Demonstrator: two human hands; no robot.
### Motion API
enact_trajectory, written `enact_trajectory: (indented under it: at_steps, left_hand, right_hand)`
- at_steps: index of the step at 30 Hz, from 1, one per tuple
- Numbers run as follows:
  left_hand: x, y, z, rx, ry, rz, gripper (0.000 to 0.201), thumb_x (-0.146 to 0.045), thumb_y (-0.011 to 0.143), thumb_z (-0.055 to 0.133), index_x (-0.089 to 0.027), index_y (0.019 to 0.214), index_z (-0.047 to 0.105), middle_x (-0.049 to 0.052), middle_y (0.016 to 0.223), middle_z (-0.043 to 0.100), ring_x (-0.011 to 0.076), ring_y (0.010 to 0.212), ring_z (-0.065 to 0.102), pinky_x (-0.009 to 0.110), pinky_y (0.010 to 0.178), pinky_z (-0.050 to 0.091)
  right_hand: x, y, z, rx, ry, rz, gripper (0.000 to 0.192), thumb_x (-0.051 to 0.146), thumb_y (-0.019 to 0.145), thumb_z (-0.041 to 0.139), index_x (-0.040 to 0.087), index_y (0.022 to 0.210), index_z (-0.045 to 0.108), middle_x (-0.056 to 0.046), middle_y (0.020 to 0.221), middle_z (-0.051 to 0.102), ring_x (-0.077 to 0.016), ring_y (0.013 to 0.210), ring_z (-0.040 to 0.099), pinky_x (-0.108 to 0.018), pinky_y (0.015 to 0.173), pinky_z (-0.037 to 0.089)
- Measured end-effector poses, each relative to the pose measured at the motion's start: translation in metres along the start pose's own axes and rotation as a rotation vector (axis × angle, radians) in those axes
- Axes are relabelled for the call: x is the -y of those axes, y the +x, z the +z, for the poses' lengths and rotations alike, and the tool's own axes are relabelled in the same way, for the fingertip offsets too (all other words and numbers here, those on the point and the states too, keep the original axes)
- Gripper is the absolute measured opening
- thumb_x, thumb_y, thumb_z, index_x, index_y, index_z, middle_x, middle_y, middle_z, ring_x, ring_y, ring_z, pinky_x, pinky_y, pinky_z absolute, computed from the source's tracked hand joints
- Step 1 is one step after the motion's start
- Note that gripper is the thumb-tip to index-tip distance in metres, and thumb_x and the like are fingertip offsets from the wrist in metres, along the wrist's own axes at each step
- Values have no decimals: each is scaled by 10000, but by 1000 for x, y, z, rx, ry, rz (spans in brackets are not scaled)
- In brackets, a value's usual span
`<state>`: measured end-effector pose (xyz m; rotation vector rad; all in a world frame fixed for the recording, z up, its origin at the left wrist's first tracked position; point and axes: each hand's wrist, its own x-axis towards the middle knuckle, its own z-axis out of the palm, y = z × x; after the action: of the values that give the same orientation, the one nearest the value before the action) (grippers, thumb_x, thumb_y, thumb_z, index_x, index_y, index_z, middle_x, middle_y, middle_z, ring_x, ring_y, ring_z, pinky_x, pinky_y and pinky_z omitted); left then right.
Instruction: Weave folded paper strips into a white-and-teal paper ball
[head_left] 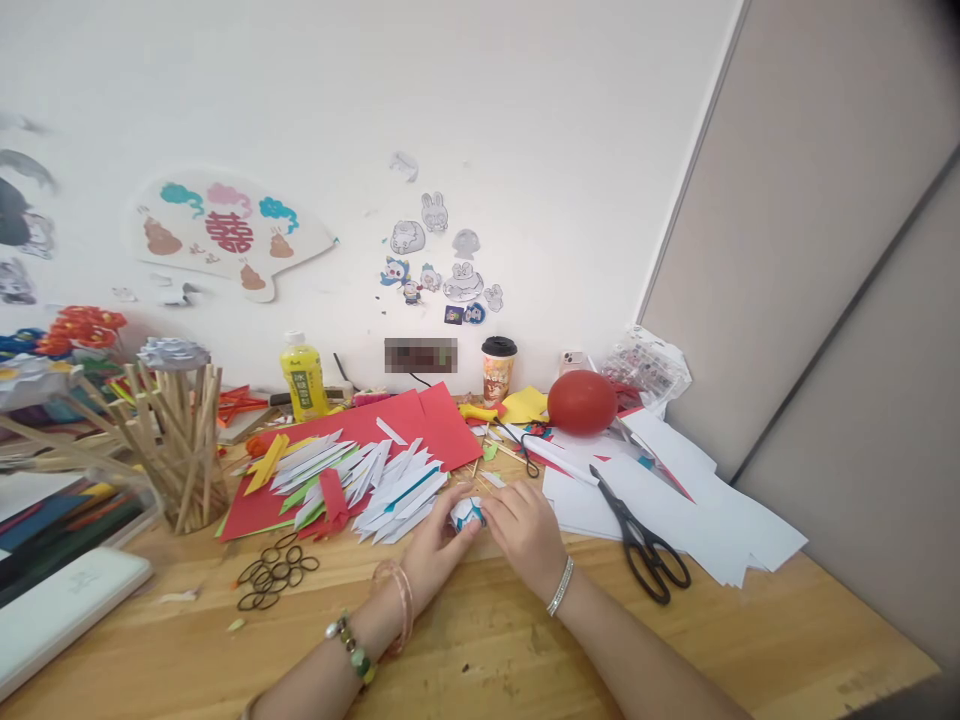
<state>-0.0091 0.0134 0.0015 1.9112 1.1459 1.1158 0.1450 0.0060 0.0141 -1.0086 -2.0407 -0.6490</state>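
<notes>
A small folded paper piece (466,513), white with blue strips, sits between my two hands above the wooden table. My left hand (437,535) is closed around its left side, thumb at the front. From the right, my right hand (525,525) pinches its edge with the fingertips; what exactly lies under them is hidden. Just left of my hands lies a pile of folded white paper strips (401,495), some with blue, green or yellow. A folded red strip (334,500) lies among them, on red paper sheets (450,425).
Black scissors (637,540) lie at right on white paper sheets (705,520). Behind them are a red balloon (582,403) and a lidded cup (498,370). At left are black rubber bands (274,575), a jar of wooden sticks (187,480) and a yellow bottle (303,378).
</notes>
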Motion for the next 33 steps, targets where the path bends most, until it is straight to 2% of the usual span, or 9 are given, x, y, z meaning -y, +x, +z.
enact_trajectory:
  at_steps: [4, 10, 21, 33]
  left_hand:
    - [1, 0, -1, 42, -16, 51, 283, -335, 784, 487, -202, 1032, 518, 40, 988, 606, 171, 792, 550, 290, 719, 464]
    - [6, 3, -1, 71, -74, 125, 271, -344, 781, 502, -185, 998, 538, 58, 1008, 609, 196, 940, 538, 308, 836, 432]
    - [-1, 0, -3, 66, -76, 91, 236, -341, 768, 517, -195, 947, 559, 42, 942, 628, 187, 848, 553, 307, 777, 460]
    - [5, 0, -1, 73, -133, 80, 281, -357, 780, 504, -180, 994, 544, 67, 1007, 611, 198, 927, 542, 321, 832, 439]
  right_hand:
    - [-1, -3, 2, 8, 99, 64, 191, 164, 868, 427, 166, 775, 594, -41, 678, 558, -161, 671, 469, -291, 590, 363]
    - [-3, -7, 3, 9, 157, 93, 161, 198, 865, 448, 167, 787, 585, -45, 715, 567, -167, 701, 474, -292, 613, 369]
    - [-2, -5, 1, -12, 142, 44, 173, 170, 863, 439, 171, 773, 588, -35, 683, 555, -162, 677, 466, -292, 605, 367]
    - [6, -6, 2, -111, 156, 102, 142, 126, 843, 474, 161, 855, 610, -45, 732, 624, -166, 677, 484, -301, 596, 396]
